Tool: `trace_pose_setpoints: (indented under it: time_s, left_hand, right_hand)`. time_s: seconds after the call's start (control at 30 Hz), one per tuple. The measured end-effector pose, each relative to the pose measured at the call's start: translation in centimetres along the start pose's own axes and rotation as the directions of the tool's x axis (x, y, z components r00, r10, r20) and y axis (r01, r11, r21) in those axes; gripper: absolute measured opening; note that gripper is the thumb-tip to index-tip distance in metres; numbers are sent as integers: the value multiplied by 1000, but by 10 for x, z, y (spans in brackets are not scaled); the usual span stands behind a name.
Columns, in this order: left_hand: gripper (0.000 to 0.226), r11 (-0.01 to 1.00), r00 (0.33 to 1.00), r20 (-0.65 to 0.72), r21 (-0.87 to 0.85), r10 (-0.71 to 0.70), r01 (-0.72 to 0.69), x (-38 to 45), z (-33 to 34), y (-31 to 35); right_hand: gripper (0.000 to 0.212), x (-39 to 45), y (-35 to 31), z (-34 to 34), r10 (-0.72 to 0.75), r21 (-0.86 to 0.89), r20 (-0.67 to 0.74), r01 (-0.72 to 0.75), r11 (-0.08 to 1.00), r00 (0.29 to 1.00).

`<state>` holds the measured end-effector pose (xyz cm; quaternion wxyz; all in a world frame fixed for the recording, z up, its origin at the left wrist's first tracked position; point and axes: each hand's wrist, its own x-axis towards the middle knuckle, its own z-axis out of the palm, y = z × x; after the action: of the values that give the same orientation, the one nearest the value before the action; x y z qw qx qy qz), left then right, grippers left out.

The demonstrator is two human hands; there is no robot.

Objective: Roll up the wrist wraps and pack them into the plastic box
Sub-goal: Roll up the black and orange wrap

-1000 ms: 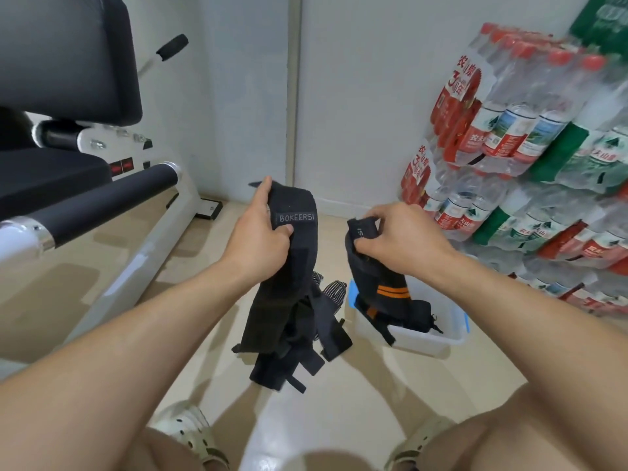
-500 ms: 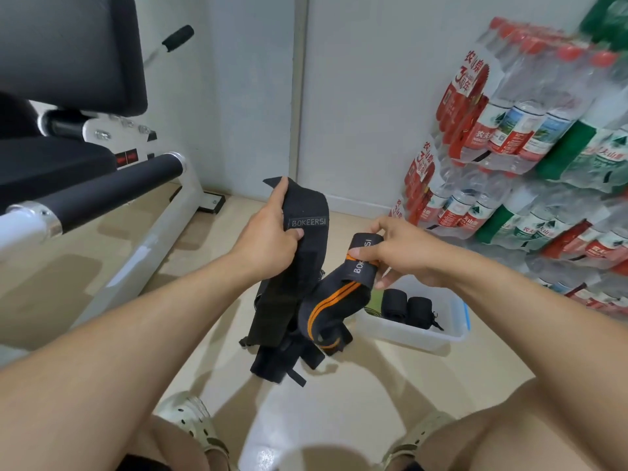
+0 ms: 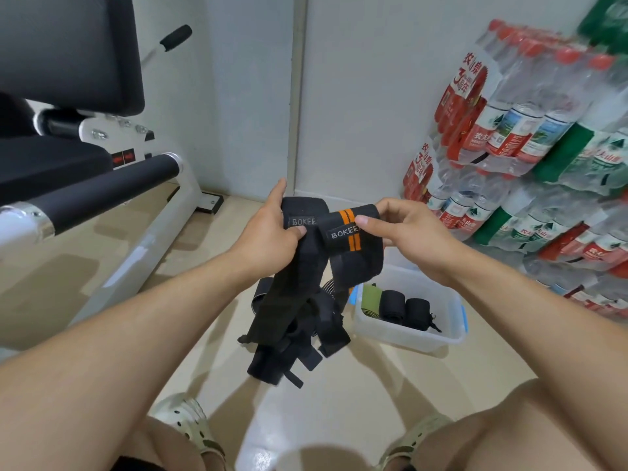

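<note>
Black elastic fills both our hands. Our left hand (image 3: 272, 232) grips a bunch of plain black wraps (image 3: 295, 266) near the top, thumb pressed just under the label, forefinger pointing straight up behind the cloth, while the loose tails hang down toward the floor. Our right hand (image 3: 404, 229) pinches the end of the orange-striped wrap (image 3: 353, 248) between thumb and fingers, its upper part doubled over so the label faces us.

We judge this to be the start of a roll: one wrap singled out from the bunch, its end folded, nothing wound yet. The next move likely calls for freeing the left hand (the bunch could go down on the floor) so both hands can turn the striped wrap tightly from the label end.

The wraps look limp and stretchy, with thin loops and tabs dangling at the bottom, so they may tangle as one is drawn free.

Below and to the right sits the plastic box (image 3: 424, 338), clear with blue clips, on the pale floor (image 3: 339, 385). Inside it lie two rolled black wraps (image 3: 404, 307) beside a green one (image 3: 370, 295), so part of the job appears done.
</note>
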<state>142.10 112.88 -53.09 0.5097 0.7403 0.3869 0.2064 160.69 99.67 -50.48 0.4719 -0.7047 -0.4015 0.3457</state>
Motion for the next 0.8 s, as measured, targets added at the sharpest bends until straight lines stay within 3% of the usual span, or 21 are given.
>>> trace_pose_setpoints:
  time_s: [0.3, 0.47, 0.67, 0.8]
  left_hand:
    - [76, 956, 994, -63, -284, -90, 68, -2, 0, 12]
    - [70, 904, 989, -35, -411, -147, 119, -4, 2, 18]
    - [54, 894, 987, -42, -431, -157, 124, -4, 4, 20]
    - [61, 903, 992, -47, -421, -117, 87, -3, 3, 13]
  right_hand:
    - [15, 1, 2, 7, 27, 232, -9, -24, 972, 1000]
    - [31, -1, 2, 18, -3, 151, -16, 5, 988, 1000]
    - [45, -3, -3, 34, 1, 129, -30, 3, 992, 1000]
    - [43, -7, -5, 36, -19, 90, -32, 22, 996, 999]
